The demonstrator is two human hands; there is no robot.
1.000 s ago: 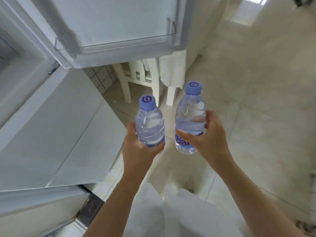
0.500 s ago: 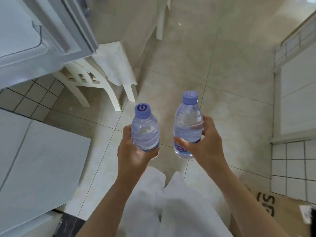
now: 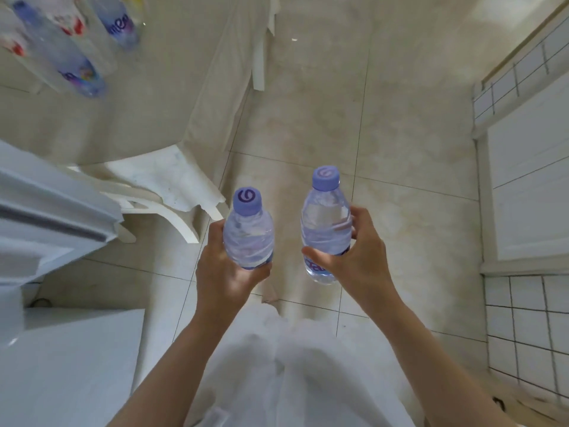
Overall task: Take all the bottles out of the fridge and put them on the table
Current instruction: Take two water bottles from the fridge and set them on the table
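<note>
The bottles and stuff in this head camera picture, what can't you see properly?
Head view only:
- Bottles on the table: blurred, cut by the top and left edges; their count and labels are unclear.
- Left-hand bottle: its bottom is hidden by the left hand.
- Right-hand bottle: its label is mostly covered by the right hand.
- Fridge: only an edge shows, so its inside is hidden.

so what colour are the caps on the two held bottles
Both caps, left and right, are lilac-purple with a pale swirl logo, clear in the head view.
</note>
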